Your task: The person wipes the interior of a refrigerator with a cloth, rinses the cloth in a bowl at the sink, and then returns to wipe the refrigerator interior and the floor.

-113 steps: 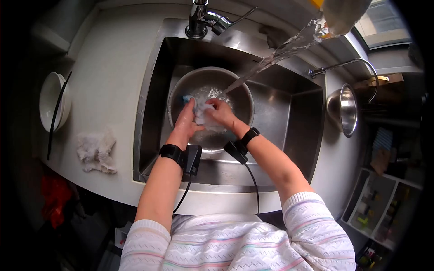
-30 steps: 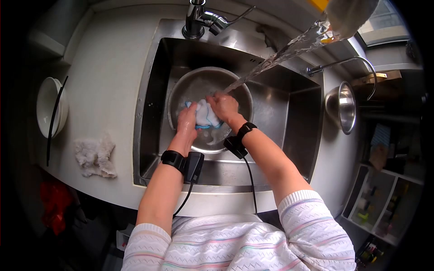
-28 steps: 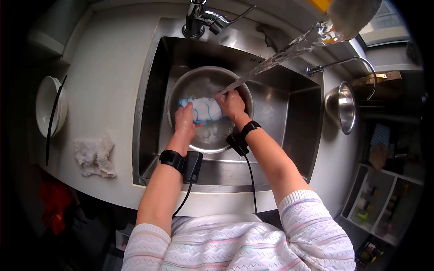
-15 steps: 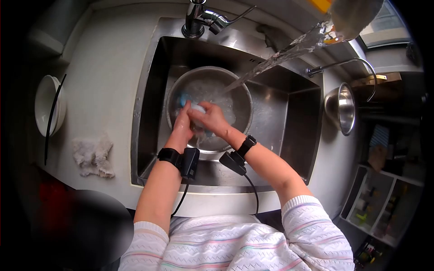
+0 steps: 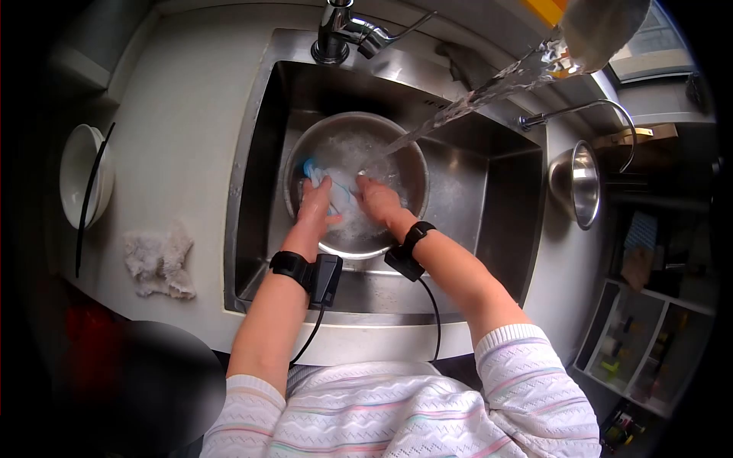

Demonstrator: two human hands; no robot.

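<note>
A round metal basin (image 5: 421,164) stands in the sink with foamy water in it. A wet white cloth with blue parts (image 5: 341,189) lies bunched in the water on the basin's left side. My left hand (image 5: 311,208) holds the cloth loosely between thumb and fingers, some of them spread. My right hand (image 5: 379,203) dips into the water at the cloth's right edge, its fingers apart; the undersides of those fingers are hidden. A stream of water (image 5: 458,103) runs down into the basin from the upper right.
Around the basin is a steel sink (image 5: 458,221) with a chrome faucet (image 5: 333,38) behind it. White bowls (image 5: 79,179) and a crumpled rag (image 5: 159,262) sit on the left counter. On the right are a steel bowl (image 5: 576,185) and a thin curved tap (image 5: 615,105).
My hands were close together around the white thing; now they are apart, the right one further right. The cloth is more spread out, and the water looks foamier.
</note>
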